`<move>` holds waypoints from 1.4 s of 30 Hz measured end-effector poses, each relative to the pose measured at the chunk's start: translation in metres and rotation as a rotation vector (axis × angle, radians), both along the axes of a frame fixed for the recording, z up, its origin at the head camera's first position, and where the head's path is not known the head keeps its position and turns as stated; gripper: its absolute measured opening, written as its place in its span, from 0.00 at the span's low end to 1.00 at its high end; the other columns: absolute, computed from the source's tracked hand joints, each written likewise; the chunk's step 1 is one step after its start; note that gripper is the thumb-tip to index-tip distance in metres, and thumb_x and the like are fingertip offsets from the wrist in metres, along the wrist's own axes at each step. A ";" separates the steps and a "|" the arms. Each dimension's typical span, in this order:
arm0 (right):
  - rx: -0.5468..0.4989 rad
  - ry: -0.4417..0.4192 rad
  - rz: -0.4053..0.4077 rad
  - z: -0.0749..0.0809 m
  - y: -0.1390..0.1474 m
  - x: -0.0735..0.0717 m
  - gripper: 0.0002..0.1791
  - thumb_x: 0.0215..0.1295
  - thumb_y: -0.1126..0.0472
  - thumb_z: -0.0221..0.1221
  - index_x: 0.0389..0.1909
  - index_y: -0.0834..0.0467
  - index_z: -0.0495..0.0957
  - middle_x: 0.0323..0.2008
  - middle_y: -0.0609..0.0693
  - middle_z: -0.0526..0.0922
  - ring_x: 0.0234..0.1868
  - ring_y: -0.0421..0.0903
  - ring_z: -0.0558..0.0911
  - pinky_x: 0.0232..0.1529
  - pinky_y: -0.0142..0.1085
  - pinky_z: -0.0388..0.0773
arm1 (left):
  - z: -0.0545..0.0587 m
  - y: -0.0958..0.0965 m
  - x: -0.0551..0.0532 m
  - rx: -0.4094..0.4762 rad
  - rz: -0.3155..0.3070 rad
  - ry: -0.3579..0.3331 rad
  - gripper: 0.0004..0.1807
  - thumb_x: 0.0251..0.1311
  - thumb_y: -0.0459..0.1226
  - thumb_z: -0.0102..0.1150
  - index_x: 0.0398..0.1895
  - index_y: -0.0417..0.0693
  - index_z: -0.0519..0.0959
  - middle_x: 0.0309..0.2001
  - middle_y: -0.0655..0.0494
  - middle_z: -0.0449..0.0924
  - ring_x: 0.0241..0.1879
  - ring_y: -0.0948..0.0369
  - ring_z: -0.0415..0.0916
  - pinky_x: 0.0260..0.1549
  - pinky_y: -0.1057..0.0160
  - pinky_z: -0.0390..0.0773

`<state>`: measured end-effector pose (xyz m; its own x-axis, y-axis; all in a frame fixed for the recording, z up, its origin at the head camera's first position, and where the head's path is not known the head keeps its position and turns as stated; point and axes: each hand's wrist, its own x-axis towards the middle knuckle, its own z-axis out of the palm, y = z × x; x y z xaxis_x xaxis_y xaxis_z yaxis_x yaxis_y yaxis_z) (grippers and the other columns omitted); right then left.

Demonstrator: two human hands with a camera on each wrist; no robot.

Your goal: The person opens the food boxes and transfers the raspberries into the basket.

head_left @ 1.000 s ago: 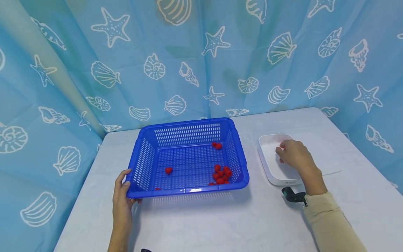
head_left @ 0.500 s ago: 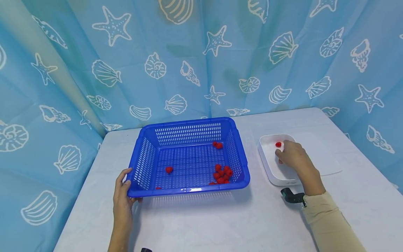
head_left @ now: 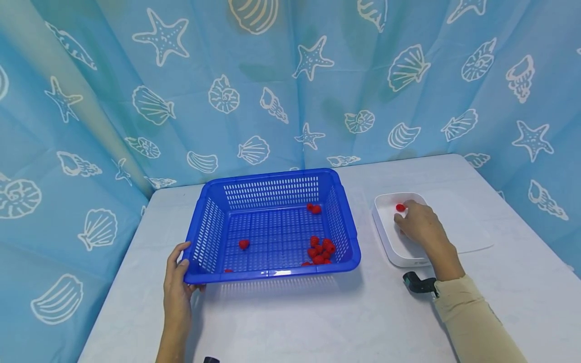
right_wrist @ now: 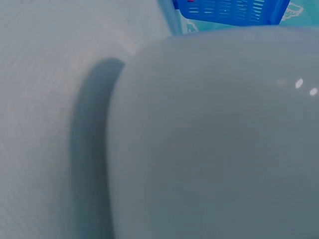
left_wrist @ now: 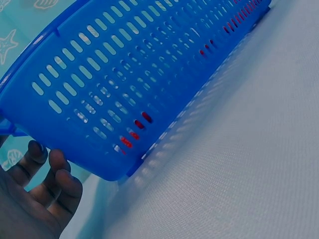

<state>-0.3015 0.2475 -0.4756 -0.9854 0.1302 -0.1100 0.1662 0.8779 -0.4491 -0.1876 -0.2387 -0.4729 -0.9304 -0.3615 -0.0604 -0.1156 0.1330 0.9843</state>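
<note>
A blue plastic basket with slotted walls stands on the table, several red raspberries inside, most bunched at its near right corner. My left hand grips the near left corner, thumb and index finger at the rim and other fingers beneath it; in the left wrist view its fingertips are bent against the corner. To the right, my right hand reaches into a white tray, thumb and index finger apart. A single raspberry lies there beside the index fingertip. The right wrist view shows only the tray's outer wall, the hand hidden.
A white cloth covers the table. Behind it hangs a blue curtain printed with shells and starfish. A flat translucent sheet lies right of the tray. A black wrist camera sits below my right hand.
A second ago my right fingers were around the raspberry in the tray; since then they have come off it, and it shows beside them. The left hand and basket stay put.
</note>
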 end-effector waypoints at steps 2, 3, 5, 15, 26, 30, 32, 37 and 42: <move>-0.004 0.046 -0.009 0.001 0.000 0.001 0.22 0.62 0.58 0.53 0.52 0.69 0.67 0.32 0.62 0.76 0.31 0.55 0.75 0.30 0.46 0.73 | 0.000 0.000 0.000 -0.003 -0.001 0.003 0.21 0.67 0.54 0.34 0.63 0.74 0.60 0.63 0.59 0.58 0.43 0.54 0.70 0.26 0.65 0.73; -0.005 0.068 -0.013 0.002 -0.001 0.001 0.21 0.62 0.59 0.53 0.51 0.69 0.68 0.30 0.62 0.76 0.29 0.55 0.75 0.28 0.44 0.72 | -0.001 0.000 0.000 -0.003 -0.003 0.009 0.21 0.67 0.54 0.34 0.63 0.73 0.60 0.63 0.58 0.58 0.43 0.54 0.69 0.26 0.64 0.73; -0.004 0.095 -0.020 0.002 -0.002 0.002 0.21 0.61 0.60 0.54 0.51 0.69 0.68 0.30 0.62 0.77 0.29 0.55 0.75 0.27 0.44 0.72 | -0.003 -0.001 -0.001 -0.008 -0.003 0.021 0.22 0.67 0.56 0.35 0.63 0.73 0.60 0.63 0.56 0.58 0.43 0.53 0.70 0.26 0.64 0.73; 0.007 -0.002 -0.058 -0.005 -0.005 -0.002 0.28 0.59 0.53 0.59 0.55 0.67 0.68 0.44 0.68 0.75 0.37 0.60 0.75 0.38 0.53 0.74 | -0.025 -0.011 -0.007 -0.023 0.001 0.056 0.24 0.63 0.61 0.36 0.63 0.77 0.60 0.62 0.58 0.60 0.44 0.51 0.71 0.26 0.63 0.74; 0.032 0.056 -0.004 -0.005 -0.004 -0.002 0.16 0.60 0.55 0.58 0.41 0.63 0.76 0.32 0.60 0.77 0.31 0.56 0.74 0.25 0.41 0.69 | -0.042 -0.018 -0.014 -0.017 0.023 0.055 0.24 0.62 0.62 0.37 0.62 0.79 0.61 0.61 0.62 0.61 0.44 0.51 0.71 0.25 0.63 0.74; 0.030 0.014 -0.027 -0.006 -0.005 -0.003 0.22 0.59 0.52 0.59 0.47 0.64 0.73 0.37 0.63 0.76 0.34 0.57 0.75 0.28 0.45 0.72 | -0.036 -0.014 -0.011 -0.016 0.030 0.047 0.23 0.63 0.61 0.37 0.62 0.78 0.61 0.61 0.61 0.61 0.44 0.52 0.71 0.25 0.64 0.74; 0.026 -0.012 -0.036 -0.007 -0.006 -0.003 0.24 0.59 0.52 0.59 0.50 0.64 0.72 0.39 0.64 0.76 0.35 0.58 0.75 0.32 0.49 0.73 | -0.031 -0.013 -0.010 -0.019 0.015 0.050 0.24 0.63 0.61 0.37 0.62 0.77 0.60 0.61 0.59 0.61 0.44 0.51 0.71 0.25 0.64 0.74; 0.021 -0.009 -0.020 -0.009 -0.005 -0.002 0.20 0.60 0.56 0.58 0.49 0.64 0.73 0.38 0.63 0.75 0.37 0.58 0.74 0.33 0.50 0.73 | -0.022 -0.010 -0.007 -0.023 -0.019 0.062 0.28 0.59 0.65 0.37 0.63 0.76 0.60 0.62 0.58 0.61 0.43 0.51 0.71 0.25 0.63 0.74; 0.029 0.025 -0.005 -0.009 -0.004 -0.003 0.17 0.60 0.55 0.58 0.45 0.63 0.75 0.37 0.62 0.76 0.35 0.57 0.74 0.31 0.46 0.72 | -0.019 -0.008 -0.005 -0.024 -0.014 0.054 0.29 0.59 0.65 0.37 0.63 0.75 0.60 0.64 0.57 0.58 0.44 0.50 0.70 0.26 0.63 0.74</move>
